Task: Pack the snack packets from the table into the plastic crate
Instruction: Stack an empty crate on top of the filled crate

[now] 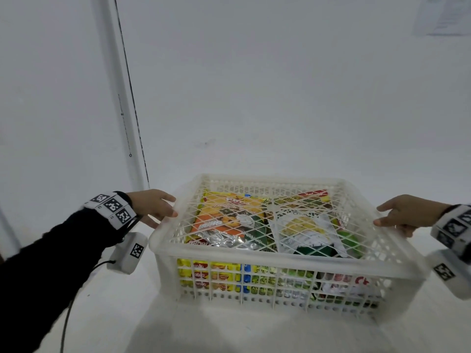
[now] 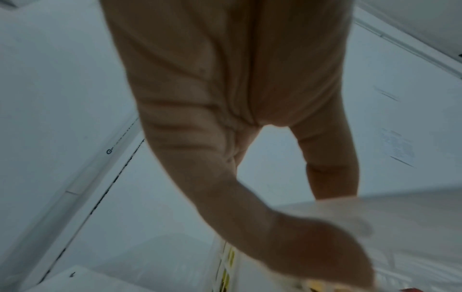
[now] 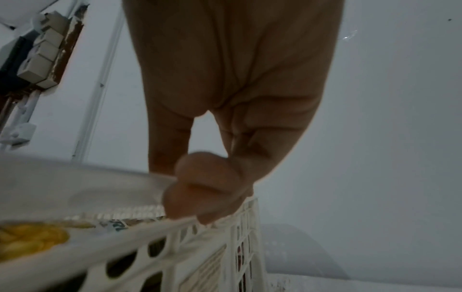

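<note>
Both arms reach forward, one at each side. The left hand (image 1: pixel 153 207) has its thumb on top and the fingers curled below; the black sleeve (image 1: pixel 51 253) covers the forearm. The right hand (image 1: pixel 405 214) mirrors it, thumb above, fingers (image 3: pixel 200 189) bent under

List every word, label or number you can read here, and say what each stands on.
"nabati": yellow and red snack packet, seen through the white plastic crate's front wall.
Other packet print, such as on the orange and yellow packet: too blurred.
Paper sheet on the wall: too small.
Wrist-band markers: patterns only.
</note>
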